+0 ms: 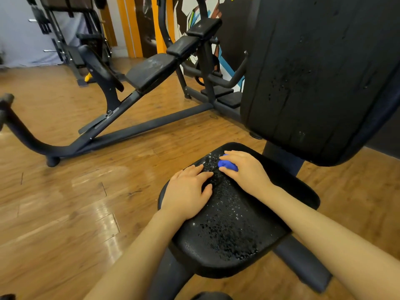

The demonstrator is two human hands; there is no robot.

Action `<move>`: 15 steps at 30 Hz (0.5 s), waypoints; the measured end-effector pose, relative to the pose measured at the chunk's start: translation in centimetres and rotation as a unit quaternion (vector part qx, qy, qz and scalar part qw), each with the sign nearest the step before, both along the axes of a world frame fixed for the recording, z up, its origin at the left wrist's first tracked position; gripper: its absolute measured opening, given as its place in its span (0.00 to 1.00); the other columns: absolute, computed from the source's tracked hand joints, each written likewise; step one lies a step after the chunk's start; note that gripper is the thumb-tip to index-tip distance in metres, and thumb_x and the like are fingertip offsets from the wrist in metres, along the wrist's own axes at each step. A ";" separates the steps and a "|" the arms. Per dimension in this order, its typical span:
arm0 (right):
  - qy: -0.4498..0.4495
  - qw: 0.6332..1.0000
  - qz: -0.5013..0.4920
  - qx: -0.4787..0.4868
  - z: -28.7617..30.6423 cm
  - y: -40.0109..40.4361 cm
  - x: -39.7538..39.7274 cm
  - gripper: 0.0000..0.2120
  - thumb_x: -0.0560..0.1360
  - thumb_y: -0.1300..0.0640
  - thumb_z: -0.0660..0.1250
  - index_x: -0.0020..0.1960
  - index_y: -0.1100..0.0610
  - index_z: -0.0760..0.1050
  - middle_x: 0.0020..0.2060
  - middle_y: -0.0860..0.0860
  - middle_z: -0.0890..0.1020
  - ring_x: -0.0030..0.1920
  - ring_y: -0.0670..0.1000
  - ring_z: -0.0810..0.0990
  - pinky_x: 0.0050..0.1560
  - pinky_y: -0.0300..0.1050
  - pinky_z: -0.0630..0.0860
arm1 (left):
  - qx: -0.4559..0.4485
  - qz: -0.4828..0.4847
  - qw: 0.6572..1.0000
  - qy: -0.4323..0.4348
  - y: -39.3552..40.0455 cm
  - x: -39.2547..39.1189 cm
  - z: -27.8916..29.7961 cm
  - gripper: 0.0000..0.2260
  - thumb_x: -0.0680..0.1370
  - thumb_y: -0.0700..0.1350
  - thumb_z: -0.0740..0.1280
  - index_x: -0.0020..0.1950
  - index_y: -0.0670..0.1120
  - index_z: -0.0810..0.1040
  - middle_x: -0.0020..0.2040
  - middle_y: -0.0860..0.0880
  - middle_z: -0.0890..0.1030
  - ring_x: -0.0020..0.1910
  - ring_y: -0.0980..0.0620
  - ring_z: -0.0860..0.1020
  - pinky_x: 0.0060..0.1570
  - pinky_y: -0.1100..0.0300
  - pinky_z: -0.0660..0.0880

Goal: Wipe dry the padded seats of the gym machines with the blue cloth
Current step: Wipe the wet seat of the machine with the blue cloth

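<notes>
No text, label, brand, number or sign can be read anywhere in the head view. The wall mural (218, 29) behind the machines shows only coloured shapes, with no letters that can be made out, and the black pads and frames carry no legible marking.

Bare forearms, no sleeves, left hand (187, 192), right hand (245, 171)

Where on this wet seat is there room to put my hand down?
Bare room: the near half of the padded seat, though wet with droplets. Crowded: the far end, where the left hand rests flat and the right hand holds the blue cloth.
</notes>
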State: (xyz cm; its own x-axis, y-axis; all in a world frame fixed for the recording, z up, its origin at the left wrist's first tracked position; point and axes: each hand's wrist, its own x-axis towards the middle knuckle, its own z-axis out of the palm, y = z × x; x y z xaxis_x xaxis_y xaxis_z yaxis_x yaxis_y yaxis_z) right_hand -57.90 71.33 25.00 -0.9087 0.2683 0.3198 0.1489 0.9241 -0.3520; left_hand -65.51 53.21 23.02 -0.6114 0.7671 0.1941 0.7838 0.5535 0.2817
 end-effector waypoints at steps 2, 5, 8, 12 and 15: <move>0.006 1.000 -0.009 -0.001 0.1 -0.2 -2.1 0.19 0.78 0.50 0.68 0.67 0.55 0.76 0.68 0.52 0.75 0.70 0.50 0.70 0.70 0.44 0.62 | 0.003 0.001 1.000 0.000 0.0 -0.1 0.1 0.20 0.81 0.55 0.57 0.73 0.58 0.69 0.76 0.52 0.65 0.76 0.52 0.60 0.74 0.51 0.58; 0.008 1.000 -0.027 0.012 0.1 -0.1 -4.5 0.21 0.78 0.50 0.67 0.69 0.55 0.74 0.69 0.52 0.74 0.70 0.51 0.69 0.69 0.45 0.63 | 0.007 -0.001 1.000 0.002 0.0 -0.1 0.3 0.20 0.81 0.55 0.57 0.73 0.57 0.69 0.76 0.52 0.66 0.76 0.52 0.60 0.74 0.51 0.58; 0.007 0.998 -0.033 0.045 -0.1 -0.1 -5.5 0.25 0.79 0.48 0.66 0.73 0.54 0.68 0.73 0.53 0.69 0.74 0.52 0.65 0.72 0.49 0.62 | 0.009 -0.003 1.000 0.004 0.0 0.0 0.3 0.20 0.81 0.55 0.57 0.73 0.57 0.69 0.76 0.51 0.66 0.76 0.51 0.60 0.74 0.51 0.58; -0.063 0.997 0.001 0.034 0.2 0.4 -5.2 0.24 0.80 0.46 0.62 0.74 0.51 0.67 0.75 0.50 0.65 0.74 0.51 0.64 0.70 0.49 0.64 | 0.004 -0.010 1.000 -0.002 0.0 0.0 0.2 0.20 0.82 0.54 0.56 0.74 0.56 0.68 0.77 0.51 0.64 0.77 0.51 0.59 0.75 0.51 0.57; -0.100 0.995 0.024 0.017 0.7 0.7 -4.1 0.23 0.81 0.47 0.61 0.74 0.50 0.67 0.76 0.48 0.64 0.74 0.50 0.64 0.71 0.48 0.63 | -0.001 -0.011 1.000 -0.007 -0.1 -0.1 0.1 0.20 0.82 0.54 0.56 0.75 0.56 0.67 0.77 0.51 0.63 0.77 0.50 0.58 0.75 0.51 0.55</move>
